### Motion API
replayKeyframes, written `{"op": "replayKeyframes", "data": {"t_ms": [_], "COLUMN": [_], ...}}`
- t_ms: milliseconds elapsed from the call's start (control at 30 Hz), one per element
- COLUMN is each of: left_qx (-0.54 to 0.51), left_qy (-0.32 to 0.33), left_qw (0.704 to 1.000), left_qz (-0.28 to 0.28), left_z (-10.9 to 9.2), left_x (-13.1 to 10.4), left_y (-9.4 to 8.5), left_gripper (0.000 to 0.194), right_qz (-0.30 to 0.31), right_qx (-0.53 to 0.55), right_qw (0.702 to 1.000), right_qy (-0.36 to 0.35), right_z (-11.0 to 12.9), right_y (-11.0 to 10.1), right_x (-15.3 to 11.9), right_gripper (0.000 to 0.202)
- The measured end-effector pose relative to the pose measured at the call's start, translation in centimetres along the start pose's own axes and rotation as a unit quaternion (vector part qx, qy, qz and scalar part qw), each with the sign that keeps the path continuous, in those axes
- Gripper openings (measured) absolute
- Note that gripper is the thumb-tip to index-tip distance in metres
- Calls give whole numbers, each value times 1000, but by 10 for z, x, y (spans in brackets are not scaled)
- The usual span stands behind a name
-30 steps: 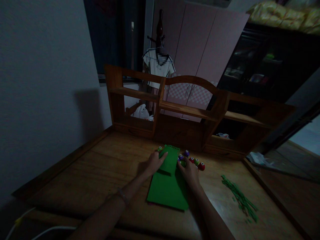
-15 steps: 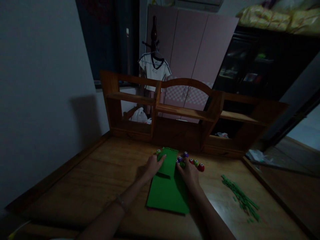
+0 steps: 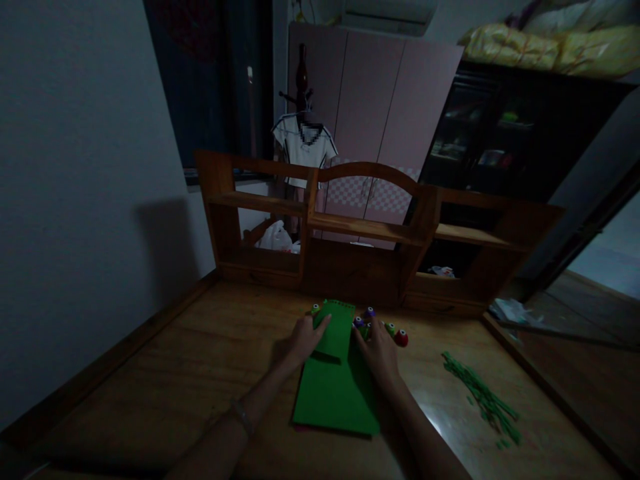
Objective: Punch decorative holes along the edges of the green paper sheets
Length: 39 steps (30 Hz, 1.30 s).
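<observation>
A small green paper piece (image 3: pixel 336 335), notched along its far edge, lies on larger green sheets (image 3: pixel 336 397) on the wooden table. My left hand (image 3: pixel 303 339) is closed at its left edge, thumb on top and fingers beneath. The piece's near edge is slightly raised and casts a shadow. My right hand (image 3: pixel 381 352) bends over small eye-topped pieces right of the paper, thumb and fingers around a green one (image 3: pixel 365 331), partly hidden. Near it are purple pieces (image 3: pixel 359 322), another green piece (image 3: pixel 390 329) and a red piece (image 3: pixel 401 338). One more green piece (image 3: pixel 315 309) stands beyond my left hand.
Thin green paper strips and scraps (image 3: pixel 480 390) lie at the table's right. A wooden shelf unit (image 3: pixel 367 227) closes off the far edge. The white wall (image 3: pixel 100 233) borders the left side. A raised wooden rim (image 3: pixel 545 387) runs along the right.
The view has tilted up slightly. My left hand stays on the small green paper. My right hand has shifted slightly over the eye-topped pieces and now covers more of the red one nearest it.
</observation>
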<state>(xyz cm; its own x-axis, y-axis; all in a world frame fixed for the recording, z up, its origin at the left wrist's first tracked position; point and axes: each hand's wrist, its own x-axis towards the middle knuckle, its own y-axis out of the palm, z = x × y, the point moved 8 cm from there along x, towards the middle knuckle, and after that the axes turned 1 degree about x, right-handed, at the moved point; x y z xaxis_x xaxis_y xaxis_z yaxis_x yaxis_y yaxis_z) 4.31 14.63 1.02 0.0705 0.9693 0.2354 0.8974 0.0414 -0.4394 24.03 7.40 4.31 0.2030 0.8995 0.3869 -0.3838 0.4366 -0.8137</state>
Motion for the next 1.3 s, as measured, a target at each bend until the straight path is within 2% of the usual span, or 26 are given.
{"op": "replayKeyframes", "data": {"t_ms": [267,400,567,867,1033,1300], "left_qx": [8,16,9,-1,-1,0], "left_qy": [32,29,33,35,24,21], "left_qw": [999,999,999,999,1000,1000], "left_qz": [1,6,-3,6,0,15], "left_z": [-3,-4,-5,-2,-3,-2], "left_x": [-1,-2,-2,0,-1,-2], "left_y": [0,-1,-2,0,-2,0], "left_gripper": [46,46,44,44,46,46], "right_qz": [-36,-8,41,35,41,30], "right_qx": [71,128,176,232,237,223], "right_qw": [995,988,980,969,968,972], "right_qy": [-58,-86,-87,-83,-66,-72], "right_z": [12,16,20,25,24,19], "right_y": [-7,-1,9,-4,-2,4], "right_x": [3,3,0,-1,-1,0], "right_gripper": [26,20,18,23,29,26]}}
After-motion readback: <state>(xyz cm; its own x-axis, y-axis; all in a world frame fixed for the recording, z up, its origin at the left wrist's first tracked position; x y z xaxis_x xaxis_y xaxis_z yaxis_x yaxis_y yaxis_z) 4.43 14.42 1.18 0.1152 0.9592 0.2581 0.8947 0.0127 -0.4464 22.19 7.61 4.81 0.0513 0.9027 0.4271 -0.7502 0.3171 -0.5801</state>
